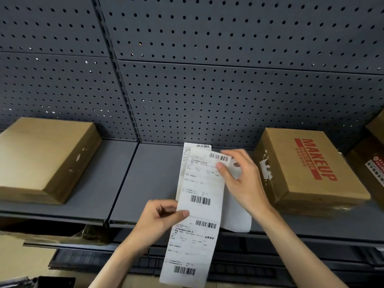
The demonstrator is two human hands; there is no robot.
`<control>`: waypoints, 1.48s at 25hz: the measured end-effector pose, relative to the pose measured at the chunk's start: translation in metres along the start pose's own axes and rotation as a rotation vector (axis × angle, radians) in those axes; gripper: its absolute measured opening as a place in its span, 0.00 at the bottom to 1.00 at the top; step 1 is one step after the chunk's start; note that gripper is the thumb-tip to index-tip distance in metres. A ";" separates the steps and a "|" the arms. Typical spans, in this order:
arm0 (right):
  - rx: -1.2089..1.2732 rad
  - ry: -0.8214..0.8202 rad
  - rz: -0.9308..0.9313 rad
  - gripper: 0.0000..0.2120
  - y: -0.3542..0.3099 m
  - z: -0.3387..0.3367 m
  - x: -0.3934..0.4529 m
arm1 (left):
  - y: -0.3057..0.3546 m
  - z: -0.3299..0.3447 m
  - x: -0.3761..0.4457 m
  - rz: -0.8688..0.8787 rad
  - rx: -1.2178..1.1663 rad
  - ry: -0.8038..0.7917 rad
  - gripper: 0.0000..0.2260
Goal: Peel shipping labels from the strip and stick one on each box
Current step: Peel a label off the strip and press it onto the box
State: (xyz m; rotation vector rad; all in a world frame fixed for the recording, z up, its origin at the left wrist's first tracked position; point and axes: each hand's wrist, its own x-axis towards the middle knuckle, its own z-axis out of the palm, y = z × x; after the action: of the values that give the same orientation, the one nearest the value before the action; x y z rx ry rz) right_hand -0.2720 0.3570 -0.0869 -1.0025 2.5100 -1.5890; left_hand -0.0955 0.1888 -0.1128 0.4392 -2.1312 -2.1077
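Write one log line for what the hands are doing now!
left hand holds label strip | right hand peeling top label | boxes unlabelled

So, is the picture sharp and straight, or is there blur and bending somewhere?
Head view: wide-angle bending curves the pegboard and shelf edges; the barcodes on the label strip read sharp, its small print is soft; lighting is even, with faint shadows under both hands, left and right; the MAKEUP box is clear.

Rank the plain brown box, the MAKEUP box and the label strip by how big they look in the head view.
1. plain brown box
2. MAKEUP box, close behind; the wide lens makes this pair unsure
3. label strip, long but narrow, and nearer the camera, held by both hands
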 end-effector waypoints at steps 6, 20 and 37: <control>-0.025 0.277 -0.060 0.31 -0.029 0.001 -0.043 | 0.032 0.006 0.017 0.015 -0.291 0.202 0.05; 0.638 0.138 0.315 0.16 -0.064 -0.005 -0.034 | 0.042 0.006 -0.001 0.050 -0.228 0.011 0.11; -0.289 0.321 -0.375 0.11 -0.049 -0.008 -0.031 | 0.060 0.028 0.029 0.187 -0.202 0.267 0.06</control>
State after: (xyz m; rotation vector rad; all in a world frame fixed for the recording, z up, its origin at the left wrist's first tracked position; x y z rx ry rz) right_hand -0.2250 0.3658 -0.0535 -1.4285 2.9763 -1.6113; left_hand -0.1384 0.2071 -0.0572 0.4500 -1.7237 -2.0052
